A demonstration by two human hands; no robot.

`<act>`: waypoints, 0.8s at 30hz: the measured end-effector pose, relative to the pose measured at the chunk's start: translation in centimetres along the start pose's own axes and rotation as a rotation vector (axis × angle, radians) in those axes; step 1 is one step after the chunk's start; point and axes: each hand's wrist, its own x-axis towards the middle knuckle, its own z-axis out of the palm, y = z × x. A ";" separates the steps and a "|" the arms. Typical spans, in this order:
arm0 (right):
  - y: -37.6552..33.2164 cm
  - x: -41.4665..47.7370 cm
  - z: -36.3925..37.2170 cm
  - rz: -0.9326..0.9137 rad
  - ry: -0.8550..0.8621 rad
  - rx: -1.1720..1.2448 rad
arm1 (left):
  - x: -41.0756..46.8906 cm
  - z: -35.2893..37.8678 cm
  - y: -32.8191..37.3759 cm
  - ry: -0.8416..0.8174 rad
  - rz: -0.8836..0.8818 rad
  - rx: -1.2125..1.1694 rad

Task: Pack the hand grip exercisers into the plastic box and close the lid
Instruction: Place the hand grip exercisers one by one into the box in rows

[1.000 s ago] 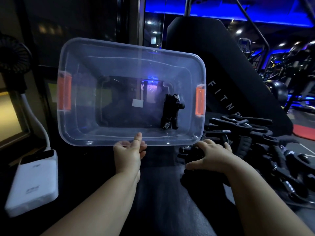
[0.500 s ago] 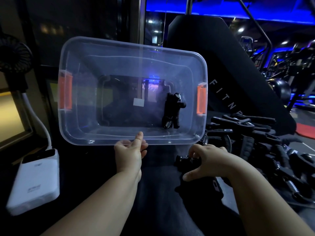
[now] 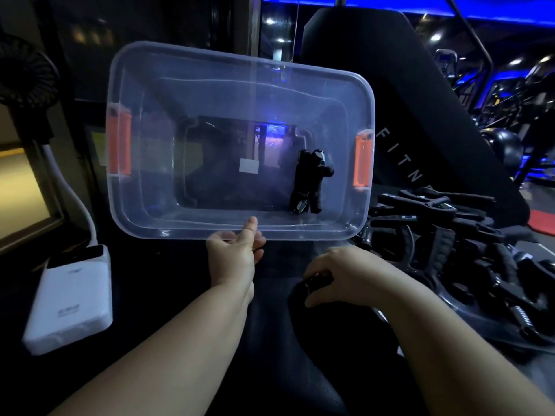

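Clear plastic box [image 3: 192, 94]: open top facing the camera, tilted up on its near edge; fills the centre and 12 o'clock area of the view. Orange latches on both short ends, one at 9 o'clock [image 3: 119, 148], one at 3 o'clock [image 3: 362, 161]. No lid on it.

Hand grip exerciser in box [image 3: 310, 181]: one, black, with a coil spring at its lower end; lies against the box floor at the 3 o'clock side, near the right latch.

Left hand [image 3: 232, 255]: at the 6 o'clock edge of the box; thumb laid up over the near rim, fingers curled under it, pinching the rim.

Right hand [image 3: 345, 273]: at 4 o'clock from the box, below its rim and apart from it; fingers closed round a black hand grip exerciser [image 3: 316, 283], which is mostly hidden under the palm.

Pile of hand grip exercisers [image 3: 456, 250]: black, many, heaped at 3 to 4 o'clock, just beside the right hand.

White power bank [image 3: 70, 298]: at 8 o'clock, flat on the dark surface, a white cable [image 3: 75, 193] rising from it.

Small black fan [image 3: 25, 76]: at 10 o'clock.
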 end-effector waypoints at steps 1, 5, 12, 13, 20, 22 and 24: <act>-0.1 0.0 0.0 -0.007 0.007 -0.007 | 0.0 0.0 0.0 -0.001 0.001 0.001; -0.5 -0.3 -0.3 -0.099 0.018 -0.028 | 0.0 0.0 0.0 -0.002 0.006 0.006; -1.0 -1.2 -0.8 -0.157 0.178 0.116 | 0.1 0.1 0.0 0.003 0.003 0.010; -1.0 -1.3 -1.1 -0.157 0.188 0.169 | 0.1 0.1 0.0 0.002 0.003 0.009; -0.5 -2.1 -2.2 -0.170 0.239 0.407 | 0.0 0.1 0.0 -0.007 0.009 0.015; -0.3 -2.4 -2.6 -0.181 0.264 0.485 | 0.0 0.1 0.1 -0.011 0.008 0.013; -0.1 -2.7 -3.1 -0.182 0.283 0.629 | 0.0 0.1 0.1 -0.016 0.009 0.015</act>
